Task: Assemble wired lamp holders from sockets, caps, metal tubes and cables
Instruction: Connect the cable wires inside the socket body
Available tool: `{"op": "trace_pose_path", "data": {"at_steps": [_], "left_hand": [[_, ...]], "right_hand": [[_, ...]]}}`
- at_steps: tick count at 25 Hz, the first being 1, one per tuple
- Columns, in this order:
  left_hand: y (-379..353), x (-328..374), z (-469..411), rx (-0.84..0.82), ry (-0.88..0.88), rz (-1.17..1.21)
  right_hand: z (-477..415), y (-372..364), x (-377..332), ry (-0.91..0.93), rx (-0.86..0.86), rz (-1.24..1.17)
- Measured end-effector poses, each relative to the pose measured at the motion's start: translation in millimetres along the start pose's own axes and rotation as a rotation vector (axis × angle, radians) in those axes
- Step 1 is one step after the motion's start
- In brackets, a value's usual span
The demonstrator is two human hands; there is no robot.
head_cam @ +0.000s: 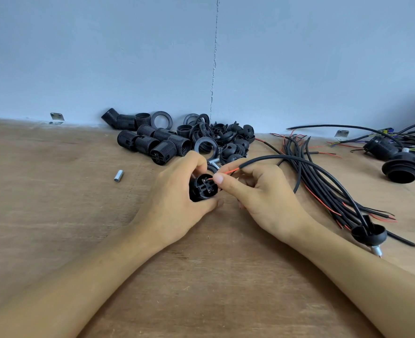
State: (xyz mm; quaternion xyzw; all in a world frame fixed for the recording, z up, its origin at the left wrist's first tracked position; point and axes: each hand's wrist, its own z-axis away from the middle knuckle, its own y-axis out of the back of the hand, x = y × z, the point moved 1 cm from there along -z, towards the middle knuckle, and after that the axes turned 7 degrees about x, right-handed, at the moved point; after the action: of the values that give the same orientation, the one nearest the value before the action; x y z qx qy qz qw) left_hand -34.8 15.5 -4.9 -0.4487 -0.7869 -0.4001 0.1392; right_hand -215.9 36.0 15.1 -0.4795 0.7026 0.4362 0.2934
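Observation:
My left hand (174,196) grips a black lamp socket (202,187), its terminal end turned toward me. My right hand (257,193) pinches the red wire (228,172) of a black cable (287,160), and the wire's tip touches the socket's terminals. That cable arcs right and down through a black dome cap (369,234) with a metal tube (376,250) under it, lying on the table by my right forearm.
A pile of black sockets (152,142), rings and caps (233,142) lies against the blue wall. A loose metal tube (118,175) rests at the left. A bundle of black cables (323,181) spreads at the right, with assembled holders (403,167) beyond it.

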Motion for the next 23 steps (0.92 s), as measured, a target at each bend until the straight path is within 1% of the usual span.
{"op": "trace_pose_path", "data": {"at_steps": [8,13,17,23], "left_hand": [[-1.3,-1.6,-0.1,-0.019,0.035,0.062],[-2.6,-1.5,0.1,-0.022,0.006,0.025],[-3.3,-2.6,0.1,0.004,0.001,0.035],[-3.0,-1.7,0.0,0.005,0.006,0.034]], "right_hand": [[0.4,1.4,0.8,0.011,0.044,0.002],[3.2,-0.5,-2.8,0.108,0.071,0.109],[1.8,1.1,-1.3,0.135,0.091,0.193],[-0.4,0.0,0.5,0.085,0.080,0.195]]}}
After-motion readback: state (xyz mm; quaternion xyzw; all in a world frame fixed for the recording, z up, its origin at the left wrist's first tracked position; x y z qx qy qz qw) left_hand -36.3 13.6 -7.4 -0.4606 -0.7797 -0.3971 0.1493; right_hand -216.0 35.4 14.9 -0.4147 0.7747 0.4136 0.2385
